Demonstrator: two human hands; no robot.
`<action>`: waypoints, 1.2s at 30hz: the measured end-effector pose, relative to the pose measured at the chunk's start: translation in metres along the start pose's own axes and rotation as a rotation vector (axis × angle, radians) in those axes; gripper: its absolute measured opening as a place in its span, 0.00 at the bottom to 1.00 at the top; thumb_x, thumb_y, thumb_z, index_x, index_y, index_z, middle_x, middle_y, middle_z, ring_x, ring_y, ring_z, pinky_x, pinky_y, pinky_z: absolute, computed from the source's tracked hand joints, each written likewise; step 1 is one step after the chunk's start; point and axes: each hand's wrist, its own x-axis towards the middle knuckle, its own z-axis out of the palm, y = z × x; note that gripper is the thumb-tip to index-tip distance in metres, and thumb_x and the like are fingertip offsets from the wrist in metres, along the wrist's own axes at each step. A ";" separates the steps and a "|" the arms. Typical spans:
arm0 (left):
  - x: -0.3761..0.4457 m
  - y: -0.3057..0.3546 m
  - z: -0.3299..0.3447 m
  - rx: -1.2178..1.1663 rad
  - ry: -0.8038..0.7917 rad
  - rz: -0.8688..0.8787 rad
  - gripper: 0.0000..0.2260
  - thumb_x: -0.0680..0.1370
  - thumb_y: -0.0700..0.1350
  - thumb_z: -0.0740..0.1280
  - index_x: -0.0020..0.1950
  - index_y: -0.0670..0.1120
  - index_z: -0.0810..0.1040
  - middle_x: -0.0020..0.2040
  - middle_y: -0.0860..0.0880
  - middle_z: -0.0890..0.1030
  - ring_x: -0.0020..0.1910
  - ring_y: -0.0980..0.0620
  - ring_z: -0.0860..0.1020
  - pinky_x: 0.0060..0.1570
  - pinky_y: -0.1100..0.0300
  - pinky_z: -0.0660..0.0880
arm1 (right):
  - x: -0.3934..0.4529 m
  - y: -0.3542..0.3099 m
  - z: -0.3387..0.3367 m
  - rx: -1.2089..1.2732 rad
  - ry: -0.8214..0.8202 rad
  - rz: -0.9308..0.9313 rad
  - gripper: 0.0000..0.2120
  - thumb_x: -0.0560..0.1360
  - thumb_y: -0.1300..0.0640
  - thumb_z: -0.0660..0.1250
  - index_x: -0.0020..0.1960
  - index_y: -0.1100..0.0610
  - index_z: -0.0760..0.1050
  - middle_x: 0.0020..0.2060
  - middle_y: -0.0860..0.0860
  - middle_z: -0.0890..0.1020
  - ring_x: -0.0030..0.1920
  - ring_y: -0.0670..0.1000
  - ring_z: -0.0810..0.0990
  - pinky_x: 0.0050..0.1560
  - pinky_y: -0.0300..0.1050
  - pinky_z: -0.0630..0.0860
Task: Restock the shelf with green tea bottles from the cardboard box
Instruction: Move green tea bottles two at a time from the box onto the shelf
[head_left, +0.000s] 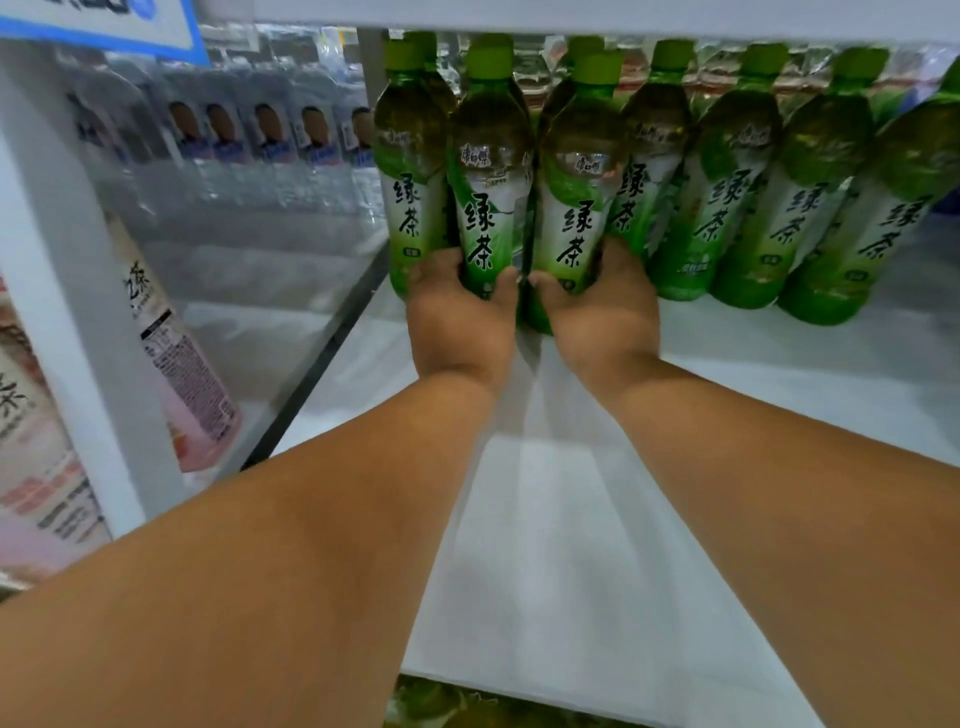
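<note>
Head camera looked down along two bare forearms reaching into a white shelf (571, 545). The left hand (460, 322) gripped the base of one green tea bottle (488, 171), fingers curled round its left side and thumb pressed against its front. The right hand (602, 317) held a second green tea bottle (582, 176) the same way, thumb at the front and fingers wrapped round the right side. The hands sat side by side, thumbs nearly touching, and the two bottles stood upright and pressed together at the shoulder, at the back of the shelf board.

Each bottle was clear green plastic with a bright green screw cap, dark tea showing through the upper body, and a green-and-white wrap label bearing large black Chinese characters and a small red brand mark above them. Whether the bases rested on the shelf could not be told, since the hands covered them.

Just left of the held pair stood another green tea bottle (410, 156), touching the left-hand one. To the right ran a row of matching bottles (769, 176), upright and packed close, stretching to the frame's edge, with more caps visible behind them.

A white upright post (67, 291) divided this bay from the next, where pink-labelled bottles (182, 364) leaned at the front and clear shrink-wrapped water bottles (270, 140) sat further back. A blue-edged sign (104, 26) hung at the top left corner. Below the shelf's front edge, some green packaging (457, 706) showed blurrily.
</note>
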 end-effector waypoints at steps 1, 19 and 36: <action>0.002 0.002 0.000 -0.009 -0.013 -0.011 0.16 0.72 0.53 0.74 0.54 0.44 0.82 0.49 0.48 0.84 0.49 0.48 0.82 0.50 0.56 0.80 | 0.001 0.000 0.001 -0.007 -0.008 0.004 0.26 0.72 0.46 0.75 0.66 0.55 0.74 0.61 0.54 0.81 0.62 0.56 0.79 0.61 0.51 0.78; 0.013 0.001 0.014 -0.105 -0.015 -0.112 0.18 0.69 0.58 0.72 0.57 0.53 0.82 0.55 0.52 0.83 0.53 0.54 0.82 0.57 0.53 0.80 | 0.003 0.003 0.008 0.083 -0.017 0.065 0.28 0.67 0.38 0.73 0.62 0.49 0.75 0.57 0.48 0.82 0.57 0.50 0.81 0.58 0.50 0.80; -0.039 0.008 -0.039 -0.076 -0.079 -0.288 0.19 0.75 0.50 0.75 0.65 0.51 0.79 0.62 0.54 0.79 0.57 0.57 0.77 0.58 0.64 0.75 | -0.031 0.005 -0.028 0.319 -0.049 0.292 0.34 0.72 0.43 0.76 0.73 0.53 0.70 0.63 0.50 0.77 0.59 0.49 0.79 0.55 0.38 0.74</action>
